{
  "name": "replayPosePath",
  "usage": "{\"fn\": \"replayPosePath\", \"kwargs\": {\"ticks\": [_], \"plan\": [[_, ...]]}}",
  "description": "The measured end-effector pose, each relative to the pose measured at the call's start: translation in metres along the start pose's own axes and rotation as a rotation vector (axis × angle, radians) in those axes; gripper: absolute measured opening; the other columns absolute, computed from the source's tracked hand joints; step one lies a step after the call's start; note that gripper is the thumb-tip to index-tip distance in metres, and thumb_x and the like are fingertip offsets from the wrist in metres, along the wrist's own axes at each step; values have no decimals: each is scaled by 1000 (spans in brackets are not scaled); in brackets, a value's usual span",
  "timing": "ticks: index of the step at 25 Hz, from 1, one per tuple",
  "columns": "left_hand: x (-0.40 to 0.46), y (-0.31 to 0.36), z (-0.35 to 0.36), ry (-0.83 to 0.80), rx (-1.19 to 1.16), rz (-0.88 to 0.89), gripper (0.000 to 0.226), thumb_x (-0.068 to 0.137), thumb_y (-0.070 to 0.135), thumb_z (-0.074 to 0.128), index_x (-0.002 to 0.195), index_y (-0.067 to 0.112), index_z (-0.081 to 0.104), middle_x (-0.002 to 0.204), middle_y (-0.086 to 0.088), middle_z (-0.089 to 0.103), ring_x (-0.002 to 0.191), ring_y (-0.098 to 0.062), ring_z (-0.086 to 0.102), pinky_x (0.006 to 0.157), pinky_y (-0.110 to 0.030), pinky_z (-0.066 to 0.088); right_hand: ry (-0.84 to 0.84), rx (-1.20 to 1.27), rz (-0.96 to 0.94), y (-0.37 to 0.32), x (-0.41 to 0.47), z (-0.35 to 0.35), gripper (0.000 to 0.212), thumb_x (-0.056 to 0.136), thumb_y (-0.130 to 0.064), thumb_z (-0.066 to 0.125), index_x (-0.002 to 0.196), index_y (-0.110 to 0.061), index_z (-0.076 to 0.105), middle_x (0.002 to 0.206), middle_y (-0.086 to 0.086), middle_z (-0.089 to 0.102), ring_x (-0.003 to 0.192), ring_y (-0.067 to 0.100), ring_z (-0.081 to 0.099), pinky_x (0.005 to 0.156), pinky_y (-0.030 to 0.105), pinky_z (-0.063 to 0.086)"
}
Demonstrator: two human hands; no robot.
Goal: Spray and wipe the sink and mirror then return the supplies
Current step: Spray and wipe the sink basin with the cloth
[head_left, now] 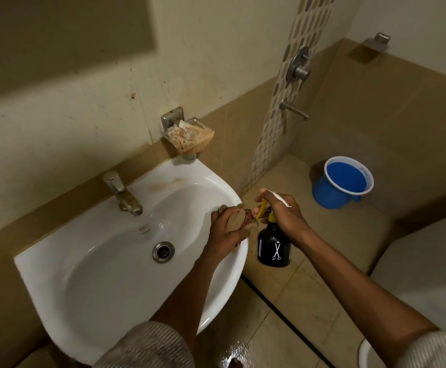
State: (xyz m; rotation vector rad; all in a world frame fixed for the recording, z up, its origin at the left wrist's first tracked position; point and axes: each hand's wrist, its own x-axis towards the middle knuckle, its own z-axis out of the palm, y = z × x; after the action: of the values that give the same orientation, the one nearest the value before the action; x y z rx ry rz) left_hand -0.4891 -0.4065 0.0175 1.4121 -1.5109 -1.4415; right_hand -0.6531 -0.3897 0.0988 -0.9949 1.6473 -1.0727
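Note:
A white wall-hung sink [105, 261] fills the lower left, with a metal tap [122, 193] at its back and a round drain [163, 252] in the bowl. My left hand [223, 232] is over the sink's right rim, closed on a bunched beige cloth [236, 221]. Just right of the rim, my right hand [282, 213] holds a black spray bottle [273, 244] by its yellow-and-white trigger head, above the floor. No mirror is in view.
A wall soap dish [190, 136] with crumpled brown material hangs above the sink's back right corner. A blue mug of water [342, 181] stands on the tiled floor to the right. Shower valve [298, 66] and spout [294, 108] are on the far wall. A white fixture [428, 282] sits at right.

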Motion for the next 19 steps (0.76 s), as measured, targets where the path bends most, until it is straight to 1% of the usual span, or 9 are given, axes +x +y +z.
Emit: {"fn": "replayPosePath", "kwargs": {"ticks": [3,5,7,10,12,14,16,17,19], "plan": [[-38,-1,-6,-107,132,98,52,70,15,80,118,25,63,120,0,41,115,-20,48,106,-42,45,28,29,32,-1,-8,3,38,104,-35,58,94,-4,78,78,12,78,75,23,74,73,35,59],[-56,-1,-9,-188,263,151,53,65,16,80,117,20,66,120,0,44,114,-18,47,104,-38,45,47,14,39,-3,-13,6,38,102,-38,60,91,-7,79,75,8,79,77,28,76,78,41,60],[-73,-5,-17,-262,347,166,54,60,29,83,112,26,68,119,-2,48,109,-13,46,99,-33,47,48,3,28,-5,-19,8,38,101,-39,60,88,-9,79,75,8,79,76,27,76,81,44,60],[-103,-23,-39,-352,383,119,61,54,39,86,111,24,69,115,-1,56,110,-12,48,99,-25,40,52,38,18,-14,-34,11,38,103,-38,59,89,-9,78,80,14,80,73,22,74,74,38,60],[-130,-31,-62,-396,446,134,58,56,41,84,108,20,70,112,3,60,110,-10,51,104,-28,37,42,53,13,-19,-41,13,38,104,-38,59,88,-9,78,85,21,80,74,23,72,71,37,59],[-160,-31,-92,-408,456,133,54,56,47,75,100,16,71,105,-2,63,100,-8,55,96,-30,43,32,65,3,-20,-45,20,40,104,-38,58,91,-5,78,87,24,79,76,26,71,73,39,58],[-184,-25,-124,-402,498,74,51,51,51,65,94,22,68,100,2,61,97,-9,57,93,-32,47,23,75,1,-19,-44,27,41,104,-38,58,96,-3,77,85,23,79,79,28,72,72,37,58],[-193,-23,-140,-418,542,35,55,48,53,61,95,24,68,101,7,59,98,-6,55,95,-31,46,8,75,1,-20,-44,32,40,105,-38,58,98,-3,78,84,20,79,80,28,73,71,36,58],[-207,-29,-178,-438,666,-32,70,47,57,61,107,23,70,111,6,56,104,-4,50,98,-30,45,-37,76,12,-22,-45,45,40,105,-38,59,101,-3,78,85,18,79,82,28,74,72,35,57]]}}
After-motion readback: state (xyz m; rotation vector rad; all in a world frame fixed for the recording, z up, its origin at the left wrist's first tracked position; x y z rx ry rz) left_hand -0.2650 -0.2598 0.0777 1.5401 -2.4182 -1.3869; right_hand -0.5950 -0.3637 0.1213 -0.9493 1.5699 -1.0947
